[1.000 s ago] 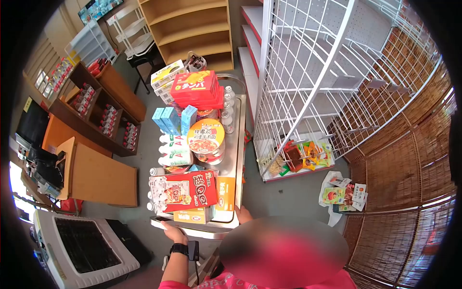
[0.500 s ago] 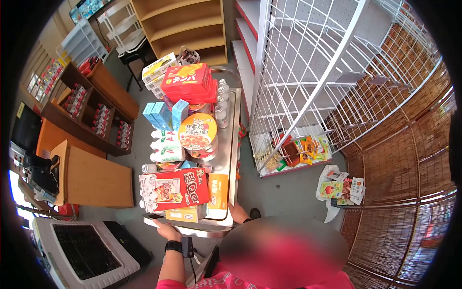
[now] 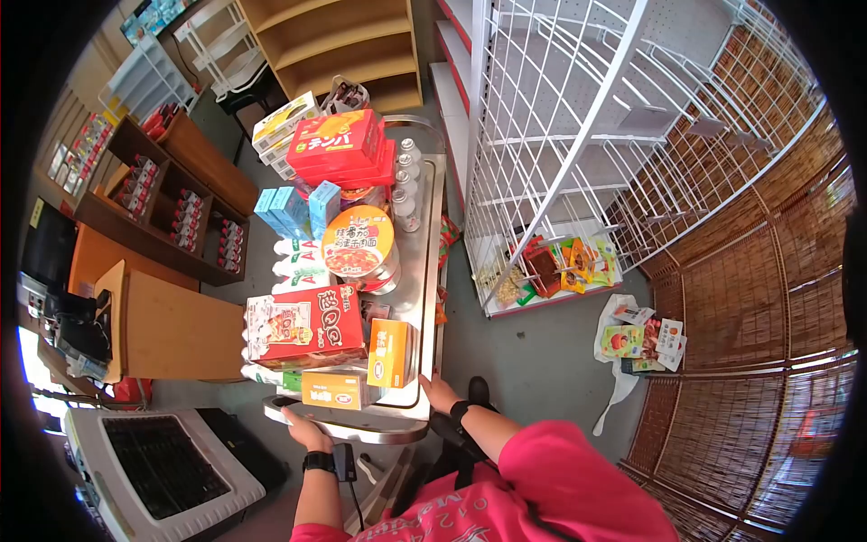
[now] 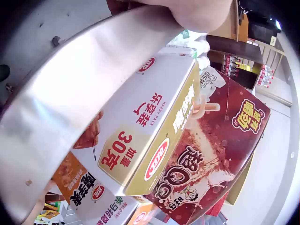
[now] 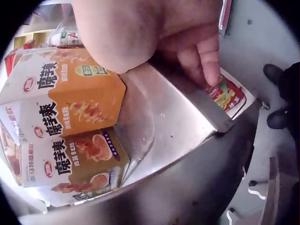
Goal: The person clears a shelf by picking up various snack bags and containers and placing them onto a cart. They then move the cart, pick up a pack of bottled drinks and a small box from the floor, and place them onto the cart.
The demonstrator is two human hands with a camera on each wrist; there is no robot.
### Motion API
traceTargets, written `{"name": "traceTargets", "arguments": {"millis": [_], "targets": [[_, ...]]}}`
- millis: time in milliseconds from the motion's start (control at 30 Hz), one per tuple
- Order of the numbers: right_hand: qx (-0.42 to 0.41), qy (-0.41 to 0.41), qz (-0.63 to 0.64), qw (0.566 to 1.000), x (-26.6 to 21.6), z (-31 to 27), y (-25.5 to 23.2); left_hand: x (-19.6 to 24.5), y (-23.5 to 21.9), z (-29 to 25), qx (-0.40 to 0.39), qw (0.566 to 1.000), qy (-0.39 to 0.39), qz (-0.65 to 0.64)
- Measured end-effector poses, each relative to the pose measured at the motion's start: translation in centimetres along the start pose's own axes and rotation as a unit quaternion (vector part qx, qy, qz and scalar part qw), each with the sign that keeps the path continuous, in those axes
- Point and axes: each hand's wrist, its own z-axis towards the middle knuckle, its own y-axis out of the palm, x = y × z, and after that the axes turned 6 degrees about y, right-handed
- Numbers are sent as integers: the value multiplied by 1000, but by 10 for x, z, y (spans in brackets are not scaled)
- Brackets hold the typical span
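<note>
Fingers (image 5: 206, 56) of the right hand (image 3: 438, 393) curl over the near right corner of the steel cart (image 3: 424, 271), gripping its rim; fingers of the left hand (image 3: 302, 429) wrap the curved handle bar (image 3: 352, 432) at the cart's near end, though the left wrist view shows only part of the palm on the metal. The cart stands just beside the white wire rack (image 3: 578, 135), whose bottom shelf holds bright snack packets (image 3: 564, 266). On the cart's tray, goods are piled from far end to near: red flat boxes (image 3: 336, 144) at the far end, small bottles (image 3: 404, 185) along the right rim, blue cartons (image 3: 293, 208), a round noodle bowl (image 3: 358, 244) mid-tray, a red multipack (image 3: 298, 325), then an orange box (image 3: 388, 352) and a yellow box (image 3: 336, 390) nearest the handle bar. A white bag of packets (image 3: 637, 348) lies on the floor, right of the cart.
</note>
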Motion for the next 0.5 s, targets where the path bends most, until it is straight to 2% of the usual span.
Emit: {"name": "traceTargets", "arguments": {"millis": [67,167,233,267,300,500], "targets": [[-11,3,0,1000,0,0,-2,5,2,-6,-3,999,-15,-44],[-20,-14,6,1000,2,0,-2,6,1,-9,14,1000,-14,-14],[-111,79,54,989,-35,-19,-29,7,3,-11,31,999,9,26],[-86,72,71,991,-35,-19,-26,9,7,-14,28,999,11,-13],[-95,81,64,990,-35,-18,-27,10,10,-16,24,998,14,-52],[-118,93,60,987,-33,-11,-27,25,18,-29,57,997,35,-35]]}}
